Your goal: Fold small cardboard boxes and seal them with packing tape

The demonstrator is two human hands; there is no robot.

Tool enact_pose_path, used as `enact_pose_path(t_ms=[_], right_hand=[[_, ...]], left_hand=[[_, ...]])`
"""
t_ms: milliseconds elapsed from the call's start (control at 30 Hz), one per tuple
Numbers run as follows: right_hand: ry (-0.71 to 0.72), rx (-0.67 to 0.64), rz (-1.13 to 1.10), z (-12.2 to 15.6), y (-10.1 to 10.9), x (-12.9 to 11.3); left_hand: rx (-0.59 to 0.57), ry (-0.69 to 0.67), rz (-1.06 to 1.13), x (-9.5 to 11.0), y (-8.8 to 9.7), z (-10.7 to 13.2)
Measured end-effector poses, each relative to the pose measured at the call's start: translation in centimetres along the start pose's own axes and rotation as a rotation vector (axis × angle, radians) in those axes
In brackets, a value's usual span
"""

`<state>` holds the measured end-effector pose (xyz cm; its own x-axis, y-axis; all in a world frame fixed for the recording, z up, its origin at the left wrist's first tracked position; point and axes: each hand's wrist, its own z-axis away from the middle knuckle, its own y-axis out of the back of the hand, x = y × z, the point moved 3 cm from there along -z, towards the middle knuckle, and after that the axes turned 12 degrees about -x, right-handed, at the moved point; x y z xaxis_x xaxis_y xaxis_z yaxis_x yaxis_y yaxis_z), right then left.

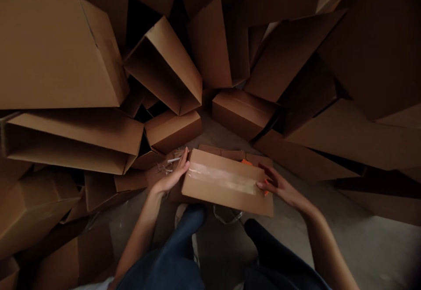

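A small closed cardboard box point(226, 193) is tilted between my hands, with a strip of clear shiny tape point(220, 179) along the side facing me. My left hand point(174, 174) presses against its left end, fingers stretched upward along the edge. At the other end, my right hand point(279, 187) grips the box, thumb on the taped side near the end of the strip. Something orange point(266, 188) shows by the right fingers; a bit of orange also appears behind the box's upper edge. What it is I cannot make out. Brown cardboard point(213, 150) lies beneath and behind the box.
Many cardboard boxes surround me in a heap, among them an open box point(174, 71) ahead, a long open box point(75, 136) at left and a small box point(245, 110) beyond. Clear plastic scraps point(167, 163) lie near my left hand. Grey concrete floor point(329, 220) shows at right.
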<state>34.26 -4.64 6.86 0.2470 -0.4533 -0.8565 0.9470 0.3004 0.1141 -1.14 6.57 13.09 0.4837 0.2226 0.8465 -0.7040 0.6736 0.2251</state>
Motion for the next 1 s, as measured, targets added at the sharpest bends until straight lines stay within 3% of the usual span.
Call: enact_pose_path(t_ms=[100, 167, 233, 367, 533, 667, 767, 833, 933, 1000], right_hand=[[0.093, 0.136, 0.185, 1.7, 0.9, -1.7], [0.156, 0.174, 0.212, 2.5, 0.0, -4.1], [0.220, 0.127, 0.176, 2.8, -1.7, -7.2], [0.379, -0.011, 0.213, 2.1, -5.3, -11.5], [0.380, -0.009, 0.362, 1.5, -6.6, -11.5], [0.354, -0.028, 0.365, 1.8, -6.5, -11.2], [0.350, -0.032, 0.356, 1.9, -6.5, -11.4], [0.356, -0.018, 0.354, 1.7, -6.6, -11.5], [0.378, 0.024, 0.347, 1.5, -6.8, -11.4], [0.392, 0.054, 0.328, 1.4, -6.9, -11.3]], left_hand=[[-0.095, -0.188, -0.170, 3.1, -2.2, 0.0], [-0.116, -0.294, -0.242, 4.7, -3.6, -0.1], [-0.130, -0.352, -0.278, 5.9, -4.9, -0.2], [-0.063, -0.329, -0.324, 7.3, -7.0, -0.3], [-0.008, -0.293, -0.319, 8.1, -7.8, -0.5], [-0.108, -0.334, -0.214, 7.4, -7.1, -0.9], [-0.103, -0.330, -0.162, 5.9, -5.8, -0.9], [-0.052, -0.252, -0.152, 4.3, -4.6, -0.8], [0.082, -0.027, -0.088, 1.3, -2.3, -0.6], [0.084, 0.125, -0.042, -0.3, -0.9, -0.4]])
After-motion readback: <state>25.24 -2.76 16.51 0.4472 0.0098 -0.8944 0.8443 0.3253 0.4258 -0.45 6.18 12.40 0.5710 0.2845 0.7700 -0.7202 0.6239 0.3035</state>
